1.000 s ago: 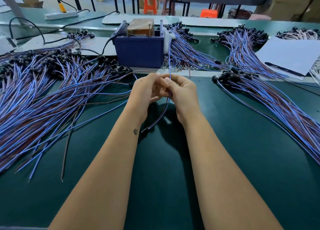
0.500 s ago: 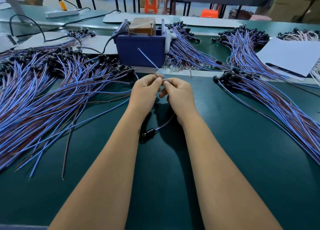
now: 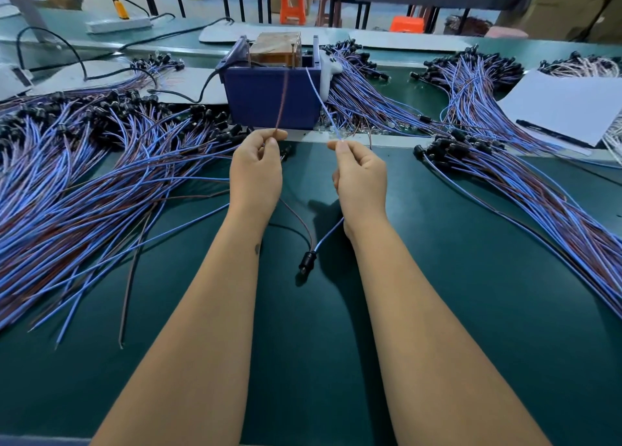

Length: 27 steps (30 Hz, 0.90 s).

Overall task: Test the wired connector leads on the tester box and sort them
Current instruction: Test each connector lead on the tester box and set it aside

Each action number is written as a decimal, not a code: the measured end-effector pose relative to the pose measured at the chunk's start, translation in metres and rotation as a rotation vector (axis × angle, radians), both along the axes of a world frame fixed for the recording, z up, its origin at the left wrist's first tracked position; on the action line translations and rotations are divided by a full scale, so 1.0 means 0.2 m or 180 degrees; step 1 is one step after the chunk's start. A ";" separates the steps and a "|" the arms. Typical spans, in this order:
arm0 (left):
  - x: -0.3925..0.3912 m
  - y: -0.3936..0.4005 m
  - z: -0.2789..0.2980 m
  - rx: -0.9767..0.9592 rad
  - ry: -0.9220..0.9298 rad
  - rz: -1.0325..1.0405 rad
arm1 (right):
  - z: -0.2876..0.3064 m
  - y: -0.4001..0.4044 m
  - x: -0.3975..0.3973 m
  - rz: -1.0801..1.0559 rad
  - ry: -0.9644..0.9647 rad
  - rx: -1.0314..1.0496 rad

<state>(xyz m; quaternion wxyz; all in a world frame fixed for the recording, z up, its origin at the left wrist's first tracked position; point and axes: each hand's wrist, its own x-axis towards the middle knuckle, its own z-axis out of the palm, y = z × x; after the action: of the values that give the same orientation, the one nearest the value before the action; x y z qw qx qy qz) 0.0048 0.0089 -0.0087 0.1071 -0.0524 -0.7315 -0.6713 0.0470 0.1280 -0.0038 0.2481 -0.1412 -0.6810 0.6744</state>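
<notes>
One connector lead is split between my hands. My left hand [image 3: 256, 173] pinches its brown wire [image 3: 282, 105], which points up toward the tester box [image 3: 269, 99]. My right hand [image 3: 360, 179] pinches its blue wire [image 3: 319, 99], also pointing up at the box. Both wires loop down between my forearms to the black connector [image 3: 307, 261], which hangs just over the green mat. The tester box is dark blue with a brown block and upright metal pins on top, right behind my hands.
A big heap of blue and brown leads [image 3: 84, 183] covers the mat at left. Another pile [image 3: 525, 190] fans out at right, with more [image 3: 363, 102] behind the box. White paper with a pen [image 3: 568, 105] lies at far right. A black cable [image 3: 202, 89] runs to the box.
My hands have moved apart from the centre. The two wire ends, held together before, are now separated and raised toward the tester box. The connector has swung slightly right.
</notes>
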 end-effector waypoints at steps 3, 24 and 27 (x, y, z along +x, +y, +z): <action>-0.01 -0.01 -0.01 -0.0122 -0.0032 0.0057 | 0.01 0.00 0.00 0.0042 -0.0007 -0.0193; -0.03 -0.04 -0.01 -0.0126 -0.0362 0.0801 | -0.03 -0.01 -0.05 0.0205 0.0070 0.0217; -0.03 -0.04 0.00 -0.0076 -0.0428 0.0849 | -0.04 -0.01 -0.06 0.0218 0.0082 0.0305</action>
<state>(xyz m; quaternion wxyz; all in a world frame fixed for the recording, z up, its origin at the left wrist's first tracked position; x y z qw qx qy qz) -0.0014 0.0009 -0.0094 0.1456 0.0891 -0.7454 -0.6443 0.0359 0.1264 -0.0119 0.2402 -0.0970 -0.7137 0.6508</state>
